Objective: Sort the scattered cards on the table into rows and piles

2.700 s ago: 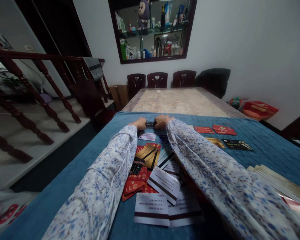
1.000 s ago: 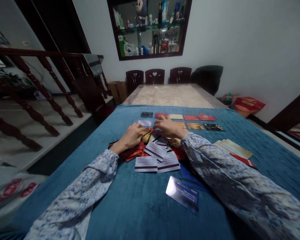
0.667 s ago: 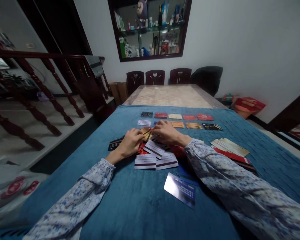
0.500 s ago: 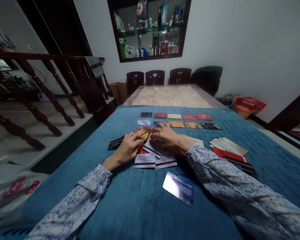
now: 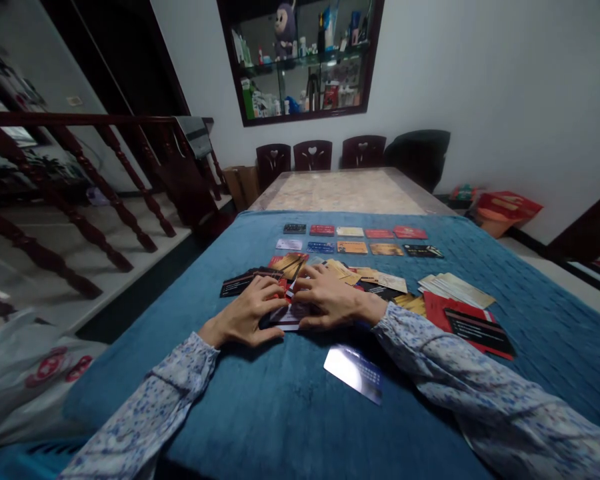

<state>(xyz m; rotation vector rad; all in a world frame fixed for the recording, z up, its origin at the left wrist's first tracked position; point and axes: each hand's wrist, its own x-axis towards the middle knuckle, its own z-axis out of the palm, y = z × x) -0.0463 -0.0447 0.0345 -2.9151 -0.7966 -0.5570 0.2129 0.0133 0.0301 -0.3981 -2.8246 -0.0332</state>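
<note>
My left hand (image 5: pixel 253 312) lies over a loose heap of cards, fingers spread, the thumb stretched toward the near side. Facing it, my right hand (image 5: pixel 330 297) rests palm down on the same heap with its fingers apart and slightly bent. Between them, white cards with dark stripes (image 5: pixel 291 315) show in part. Black cards (image 5: pixel 236 285) stick out beyond the left hand, and gold cards (image 5: pixel 291 265) fan out past the fingertips. A shiny blue-and-silver card (image 5: pixel 355 375) lies apart, nearer to me. Cards under both palms are hidden.
Two rows of cards, among them an orange card (image 5: pixel 352 248), lie farther off on the blue cloth (image 5: pixel 260 413). Red cards (image 5: pixel 437 310), black cards (image 5: pixel 480 327) and pale cards (image 5: pixel 455 288) overlap at the right. Chairs (image 5: pixel 313 155) stand behind the table.
Both hands have come down nearer to me over the white cards, covering more of them. The left fingers have spread wider. More gold and black cards show beyond the right hand.
</note>
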